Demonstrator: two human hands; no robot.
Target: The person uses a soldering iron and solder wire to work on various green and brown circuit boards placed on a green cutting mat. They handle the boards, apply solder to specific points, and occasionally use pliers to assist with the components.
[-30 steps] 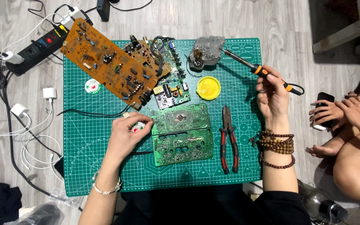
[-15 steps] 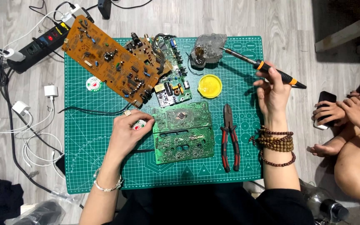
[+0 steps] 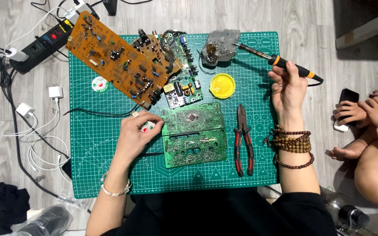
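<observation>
The right hand [image 3: 288, 89] is clenched around the black-and-orange handle of a soldering iron [image 3: 281, 62], holding it just above the far right part of the green gridded cutting mat [image 3: 88, 148] that lies on the grey wooden floor [image 3: 320, 17]. The iron's metal tip points toward the mat's far edge, where it reaches a lump of crumpled, clear, foil-like material [image 3: 220, 44]. A round yellow tin [image 3: 222, 85] sits near that hand, on its left, in the far half of the mat.

The left hand [image 3: 135, 133] rests near the middle of the mat, its fingers closed on a small round red-and-white object [image 3: 147, 126] that is mostly hidden, so what it is cannot be told. Just to its right lies a green rectangular circuit board [image 3: 193, 134], solder side up, with the fingertips at its left edge. Red-handled pliers [image 3: 243, 140] lie beside the board toward the mat's right edge.

At the far left corner a large brown circuit board [image 3: 112, 57] lies tilted, overlapping a smaller green populated board [image 3: 182, 85]. Off the mat's far left corner, a black power strip [image 3: 38, 48] and white chargers [image 3: 40, 102] lie on the floor. Another person's hands hold a dark phone [image 3: 347, 99] well off the right edge.
</observation>
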